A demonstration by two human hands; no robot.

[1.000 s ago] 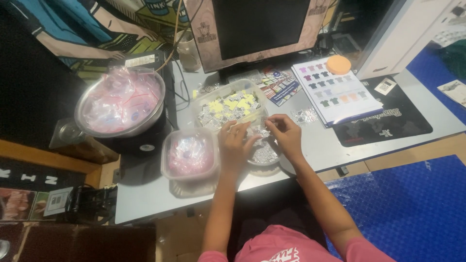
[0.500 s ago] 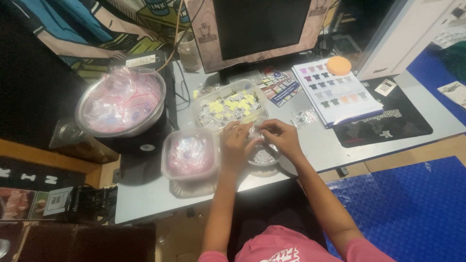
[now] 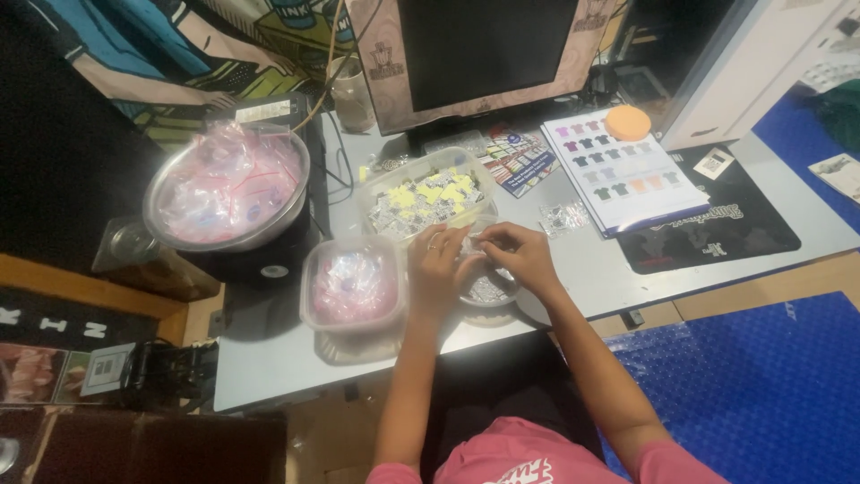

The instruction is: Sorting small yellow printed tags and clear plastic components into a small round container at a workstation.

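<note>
My left hand (image 3: 441, 265) and my right hand (image 3: 520, 254) meet over a small clear tub (image 3: 491, 292) near the desk's front edge. Together they pinch a small clear packet (image 3: 473, 247) between their fingertips. What is inside the packet is too small to tell. Just behind my hands stands a clear rectangular tub (image 3: 428, 199) filled with yellow and silvery small packets. To the left of my left hand sits a clear tub (image 3: 352, 285) of pinkish little bags.
A steel bowl (image 3: 227, 188) of pink-tinted plastic bags rests on a black box at the left. A monitor (image 3: 484, 56) stands at the back. A colour chart sheet (image 3: 622, 170) with an orange lid (image 3: 628, 121), a black mat (image 3: 722, 224) and a loose packet (image 3: 563, 217) lie right.
My right hand has drawn in from the rectangular tub toward my left hand, and both now close together on the small packet above the small tub.
</note>
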